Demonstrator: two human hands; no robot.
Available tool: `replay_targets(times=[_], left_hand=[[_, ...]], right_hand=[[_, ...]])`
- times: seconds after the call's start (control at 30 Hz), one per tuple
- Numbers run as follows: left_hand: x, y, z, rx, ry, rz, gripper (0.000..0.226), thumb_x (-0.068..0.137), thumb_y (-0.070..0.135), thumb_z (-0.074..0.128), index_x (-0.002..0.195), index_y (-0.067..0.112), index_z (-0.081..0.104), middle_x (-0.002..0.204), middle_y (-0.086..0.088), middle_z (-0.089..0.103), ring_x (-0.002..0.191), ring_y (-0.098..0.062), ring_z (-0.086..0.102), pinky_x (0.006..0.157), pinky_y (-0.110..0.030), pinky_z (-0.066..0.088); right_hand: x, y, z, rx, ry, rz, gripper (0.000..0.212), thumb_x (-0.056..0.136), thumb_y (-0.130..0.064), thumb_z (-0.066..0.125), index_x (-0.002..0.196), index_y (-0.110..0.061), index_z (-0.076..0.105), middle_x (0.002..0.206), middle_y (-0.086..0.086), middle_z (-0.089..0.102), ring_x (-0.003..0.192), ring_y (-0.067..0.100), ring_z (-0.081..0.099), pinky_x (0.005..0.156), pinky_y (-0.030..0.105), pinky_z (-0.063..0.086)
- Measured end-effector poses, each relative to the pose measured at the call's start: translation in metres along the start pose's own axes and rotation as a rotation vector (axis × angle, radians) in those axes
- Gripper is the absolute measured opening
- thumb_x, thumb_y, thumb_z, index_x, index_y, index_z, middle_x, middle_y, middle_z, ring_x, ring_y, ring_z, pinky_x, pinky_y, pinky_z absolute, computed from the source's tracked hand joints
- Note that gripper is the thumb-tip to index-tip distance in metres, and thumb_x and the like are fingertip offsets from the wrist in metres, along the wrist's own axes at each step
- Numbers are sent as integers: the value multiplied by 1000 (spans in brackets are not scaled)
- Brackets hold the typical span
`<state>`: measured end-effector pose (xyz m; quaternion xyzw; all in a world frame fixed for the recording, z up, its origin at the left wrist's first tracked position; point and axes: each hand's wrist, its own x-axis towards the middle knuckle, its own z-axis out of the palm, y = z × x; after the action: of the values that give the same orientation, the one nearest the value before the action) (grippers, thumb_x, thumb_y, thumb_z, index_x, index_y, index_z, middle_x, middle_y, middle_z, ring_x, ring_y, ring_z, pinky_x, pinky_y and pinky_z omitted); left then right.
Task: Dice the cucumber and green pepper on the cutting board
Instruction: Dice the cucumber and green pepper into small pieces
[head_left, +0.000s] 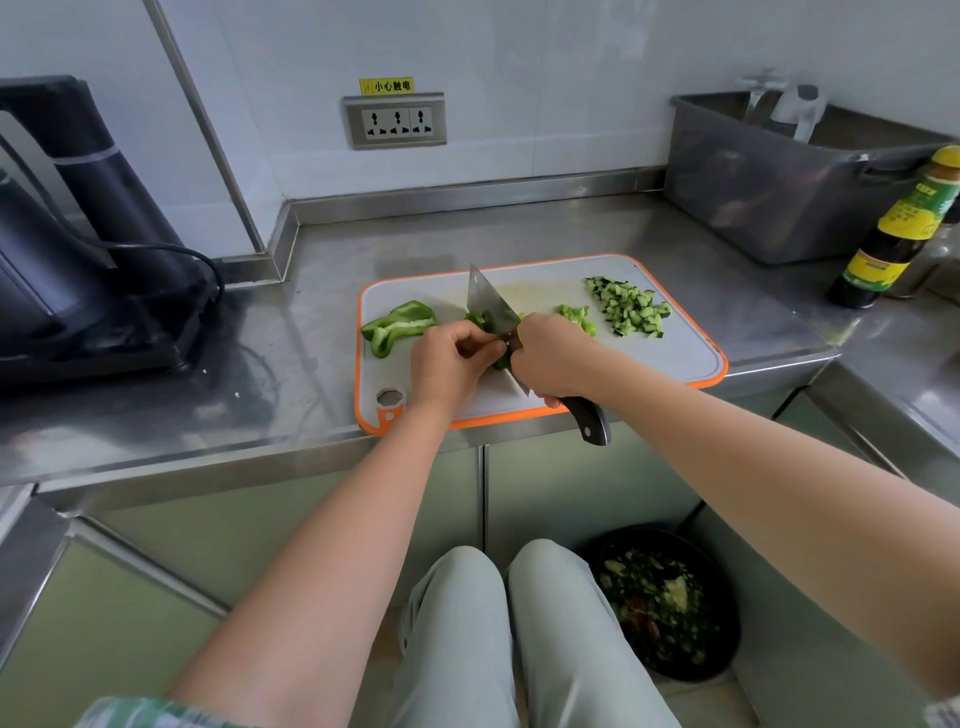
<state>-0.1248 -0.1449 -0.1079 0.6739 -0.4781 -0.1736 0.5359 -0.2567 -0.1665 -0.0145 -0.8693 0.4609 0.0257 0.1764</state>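
Note:
A white cutting board (675, 358) with an orange rim lies on the steel counter. Diced cucumber (628, 305) is piled at its far right, with a small heap of diced green pepper (576, 317) beside it. A large uncut pepper piece (397, 326) lies at the board's left. My left hand (449, 364) holds down pepper strips (480, 319) with curled fingers at the board's middle. My right hand (556, 358) grips the cleaver (488, 304) by its dark handle, the blade standing against the strips right beside my left fingers.
A dark appliance (78, 234) with a cable stands on the counter at left. A grey plastic tub (789, 176) and a sauce bottle (898, 228) are at the right rear. A black bin (670, 603) with scraps sits on the floor by my legs. Wall sockets (395, 120) are behind.

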Motion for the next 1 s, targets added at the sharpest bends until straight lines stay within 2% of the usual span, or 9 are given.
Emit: replay_targets(times=[0.1, 0.3, 0.47, 0.57, 0.67, 0.77, 0.87, 1.0], left_hand=[[-2, 4, 0, 2, 4, -16, 6, 78, 17, 77, 79, 13, 73, 73, 0, 70, 64, -12, 58, 66, -28, 48], [-5, 11, -1, 10, 21, -45, 9, 74, 16, 76, 73, 17, 67, 71, 2, 69, 64, -11, 58, 66, -29, 49], [-11, 17, -1, 103, 92, -23, 10, 73, 14, 72, 80, 17, 66, 68, 9, 62, 63, -7, 56, 58, -14, 42], [-13, 20, -3, 135, 128, -30, 11, 72, 14, 71, 81, 18, 65, 65, 12, 57, 61, -3, 53, 55, -8, 37], [-14, 21, -2, 164, 130, -27, 12, 73, 15, 72, 82, 17, 64, 66, 10, 57, 62, -10, 53, 58, -18, 39], [-15, 21, -2, 181, 138, -19, 14, 73, 14, 71, 85, 13, 64, 67, 6, 59, 64, -14, 55, 62, -25, 41], [-15, 21, -2, 199, 144, -26, 14, 74, 14, 70, 86, 13, 64, 65, 8, 56, 64, -14, 54, 61, -26, 39], [-16, 22, -2, 185, 136, -32, 14, 74, 14, 70, 87, 14, 65, 64, 10, 53, 62, -10, 51, 56, -19, 35]], right_hand=[[6, 1, 5, 44, 56, 1, 17, 89, -4, 36, 73, -7, 42, 64, 11, 58, 39, 19, 54, 42, 23, 40], [20, -6, 8, 60, 106, 18, 20, 90, -3, 39, 71, -9, 38, 64, 7, 52, 40, 18, 53, 42, 21, 34], [24, 9, 13, 247, 176, 68, 7, 90, -3, 37, 88, -3, 43, 69, 11, 54, 42, 22, 55, 41, 22, 38], [22, 22, 17, 343, 209, 52, 13, 92, -6, 35, 79, -7, 39, 75, 16, 57, 45, 26, 58, 41, 23, 40], [19, 24, 8, 365, 244, 13, 8, 92, -6, 34, 85, -6, 40, 78, 17, 57, 51, 31, 61, 43, 24, 41], [16, 20, -6, 345, 232, -25, 8, 92, -6, 34, 88, -5, 40, 72, 12, 53, 49, 29, 60, 46, 27, 44], [10, 16, -7, 278, 146, -28, 10, 91, -5, 35, 83, -7, 40, 71, 14, 56, 49, 29, 59, 43, 25, 42], [10, 16, 3, 230, 85, 5, 8, 90, -3, 36, 93, -2, 43, 71, 15, 56, 46, 27, 57, 42, 24, 42]])
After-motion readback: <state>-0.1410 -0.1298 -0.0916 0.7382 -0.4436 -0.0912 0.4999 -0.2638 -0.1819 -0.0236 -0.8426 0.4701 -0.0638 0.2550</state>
